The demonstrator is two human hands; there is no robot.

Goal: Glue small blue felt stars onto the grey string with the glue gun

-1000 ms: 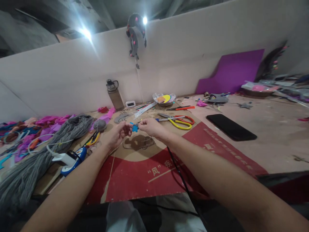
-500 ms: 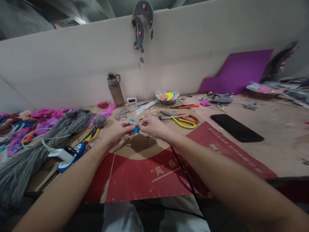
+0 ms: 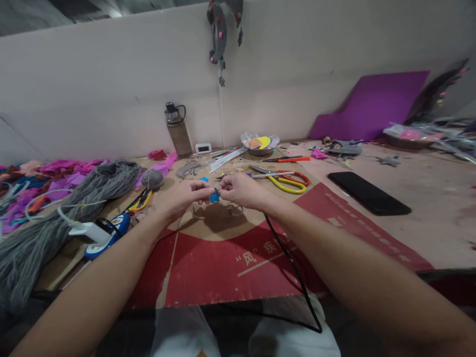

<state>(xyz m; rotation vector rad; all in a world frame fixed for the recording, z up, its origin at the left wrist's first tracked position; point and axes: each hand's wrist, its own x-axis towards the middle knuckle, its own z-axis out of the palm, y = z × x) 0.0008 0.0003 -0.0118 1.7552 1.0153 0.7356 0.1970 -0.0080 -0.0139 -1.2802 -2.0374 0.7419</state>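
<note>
My left hand [image 3: 190, 194] pinches a small blue felt piece [image 3: 214, 198] at its upper left edge, above the cardboard. The piece looks like a little star, partly covered by fingers. Close against it, my right hand [image 3: 241, 191] is closed in a pinch. A tiny dark bit shows between the two sets of fingertips; what the right fingers grip is too small to name. Behind the hands lies another blue piece [image 3: 204, 179]. Beyond the right hand rest scissors with red and yellow handles [image 3: 288, 184] and a pen-like tool [image 3: 266, 174].
Red-printed cardboard [image 3: 208, 277] covers the table's front. Grey yarn [image 3: 92, 198], a grey ball [image 3: 152, 179], a blue-and-white device [image 3: 107, 238] and coloured felt scraps lie left. A bottle [image 3: 178, 131] and a bowl [image 3: 260, 148] stand behind; a black phone [image 3: 368, 193] lies right.
The view has tilted down slightly. The left fingers have shifted on the blue felt piece, and more of it shows below the fingertips. Both hands stay close together.
</note>
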